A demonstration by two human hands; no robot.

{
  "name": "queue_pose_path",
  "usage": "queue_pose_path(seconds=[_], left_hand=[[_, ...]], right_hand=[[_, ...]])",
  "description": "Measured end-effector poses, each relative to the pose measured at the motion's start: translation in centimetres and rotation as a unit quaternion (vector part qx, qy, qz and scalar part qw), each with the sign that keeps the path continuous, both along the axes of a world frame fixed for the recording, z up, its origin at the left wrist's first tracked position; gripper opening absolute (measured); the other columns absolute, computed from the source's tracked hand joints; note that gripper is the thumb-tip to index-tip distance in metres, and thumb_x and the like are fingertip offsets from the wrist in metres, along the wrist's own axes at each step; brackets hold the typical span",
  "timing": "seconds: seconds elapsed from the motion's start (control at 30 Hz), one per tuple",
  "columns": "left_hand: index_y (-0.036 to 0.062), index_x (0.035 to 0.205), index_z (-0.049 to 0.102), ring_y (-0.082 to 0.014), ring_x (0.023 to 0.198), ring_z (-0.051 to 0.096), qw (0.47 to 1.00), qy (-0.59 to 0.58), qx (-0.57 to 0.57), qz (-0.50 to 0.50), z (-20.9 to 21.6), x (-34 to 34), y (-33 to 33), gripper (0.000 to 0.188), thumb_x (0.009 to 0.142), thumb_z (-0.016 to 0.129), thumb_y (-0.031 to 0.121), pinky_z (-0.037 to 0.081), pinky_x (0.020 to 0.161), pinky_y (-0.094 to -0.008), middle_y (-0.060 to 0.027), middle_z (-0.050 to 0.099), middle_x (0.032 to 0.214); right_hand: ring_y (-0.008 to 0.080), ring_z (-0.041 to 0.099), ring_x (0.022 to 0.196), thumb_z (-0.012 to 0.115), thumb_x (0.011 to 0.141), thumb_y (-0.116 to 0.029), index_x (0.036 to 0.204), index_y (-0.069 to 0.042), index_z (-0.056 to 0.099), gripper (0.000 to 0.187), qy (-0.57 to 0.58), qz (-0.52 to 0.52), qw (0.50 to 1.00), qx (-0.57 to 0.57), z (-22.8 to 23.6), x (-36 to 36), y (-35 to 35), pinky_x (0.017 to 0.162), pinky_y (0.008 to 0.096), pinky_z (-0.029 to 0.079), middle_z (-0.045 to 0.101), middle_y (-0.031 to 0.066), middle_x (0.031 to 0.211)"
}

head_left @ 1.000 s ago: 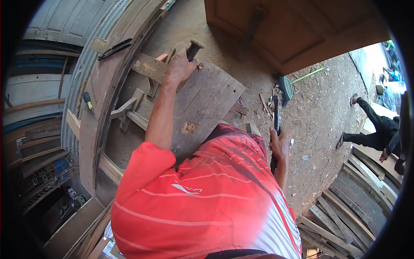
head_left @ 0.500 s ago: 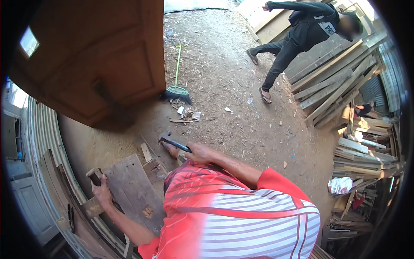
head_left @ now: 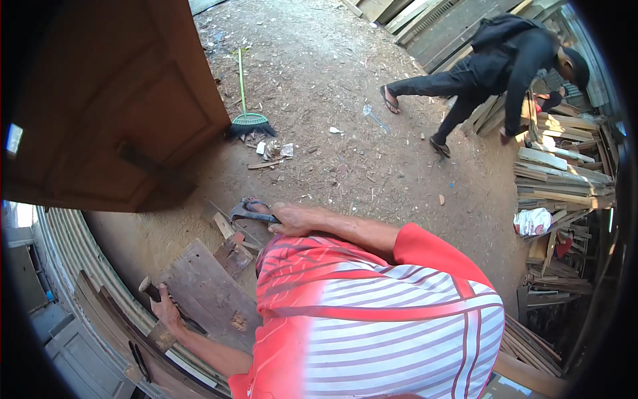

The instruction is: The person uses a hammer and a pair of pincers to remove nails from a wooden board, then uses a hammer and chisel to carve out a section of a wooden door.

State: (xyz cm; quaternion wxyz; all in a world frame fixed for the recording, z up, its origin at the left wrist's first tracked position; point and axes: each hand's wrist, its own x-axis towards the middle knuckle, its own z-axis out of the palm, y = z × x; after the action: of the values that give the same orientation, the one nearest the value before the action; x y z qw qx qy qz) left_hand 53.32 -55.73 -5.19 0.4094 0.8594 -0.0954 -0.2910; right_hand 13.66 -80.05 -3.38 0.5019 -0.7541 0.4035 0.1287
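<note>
My left hand [head_left: 166, 312] is closed round a tool with a thick wooden handle [head_left: 149, 287]; its lower end is hidden, so I cannot tell its exact kind. It is held at the left edge of a worn wooden board [head_left: 209, 286], which has a rough, pale patch near its lower end. My right hand [head_left: 290, 218] grips a hammer [head_left: 256, 215] by its dark handle, with the curved head pointing left, beyond the board. Small wood offcuts [head_left: 224, 226] lie beside the board's far end.
A brown panelled door [head_left: 133, 106] stands at the upper left. Near it lies a green broom [head_left: 249, 120] beside scraps. A person in dark clothes [head_left: 492, 73] bends at the upper right, near stacked planks [head_left: 558, 193] and a white sack [head_left: 533, 221]. Corrugated sheet [head_left: 80, 246] runs along the left.
The view has shifted slightly. The person in dark clothes has stepped right and bent toward the planks, lowering an arm. My hands keep hold of both tools; the hammer's head has turned.
</note>
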Motion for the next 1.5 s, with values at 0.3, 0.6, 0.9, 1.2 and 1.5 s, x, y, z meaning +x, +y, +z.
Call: queue_pose_path(seconds=[0.3,0.6,0.9,1.2,1.5], left_hand=[[0.0015,0.119,0.066,-0.0376,0.101,0.07,0.976,-0.208,0.062,-0.013,8.1,-5.2,-0.4,0.044,0.088,0.075,0.032,0.053,0.087,-0.0443,-0.0218,0.073,0.104],[0.0025,0.129,0.062,-0.036,0.112,0.068,0.991,-0.053,0.063,0.108,7.5,-15.3,6.7,0.054,0.087,0.077,0.034,0.053,0.097,-0.0419,-0.0217,0.07,0.119],[0.0009,0.147,0.04,-0.0487,0.107,0.065,0.956,-0.047,0.143,0.251,6.1,-22.3,2.1,0.078,0.085,0.078,0.029,0.051,0.095,-0.0544,-0.0281,0.067,0.114],[0.0075,0.15,0.043,-0.0358,0.095,0.071,0.863,-0.069,0.158,0.475,5.1,-28.4,-0.4,0.095,0.07,0.089,0.028,0.056,0.083,-0.043,-0.0198,0.072,0.096],[0.0147,0.139,0.058,-0.0332,0.095,0.072,0.821,-0.083,0.128,0.55,2.6,-27.0,-0.4,0.085,0.061,0.092,0.022,0.056,0.084,-0.0419,-0.0128,0.073,0.098]], right_hand=[[0.0433,0.068,0.086,0.06,0.097,-0.04,0.112,0.005,0.061,0.048,0.066,0.028,0.995,-0.063,0.6,2.1,0.8,0.077,0.0508,0.05,0.068,0.0294,0.092],[0.0296,0.056,0.072,0.057,0.102,-0.04,0.11,0.001,0.059,0.042,-0.016,0.101,0.972,-0.21,2.5,7.6,-0.3,0.07,0.0432,0.046,0.059,0.017,0.082],[0.0322,0.064,0.08,0.061,0.101,-0.029,0.113,0.005,0.059,0.036,-0.231,0.428,0.865,-0.121,0.6,18.7,-3.7,0.071,0.0423,0.05,0.067,0.0215,0.092],[0.0351,0.051,0.071,0.064,0.097,-0.033,0.095,0.004,0.056,0.037,-0.272,0.707,0.65,-0.061,-0.6,28.7,-1.8,0.067,0.0468,0.043,0.055,0.0186,0.078],[0.0316,0.047,0.068,0.064,0.097,-0.04,0.091,0.002,0.054,0.043,-0.248,0.759,0.602,0.018,-1.9,33.1,0.3,0.061,0.0477,0.039,0.051,0.0151,0.075]])
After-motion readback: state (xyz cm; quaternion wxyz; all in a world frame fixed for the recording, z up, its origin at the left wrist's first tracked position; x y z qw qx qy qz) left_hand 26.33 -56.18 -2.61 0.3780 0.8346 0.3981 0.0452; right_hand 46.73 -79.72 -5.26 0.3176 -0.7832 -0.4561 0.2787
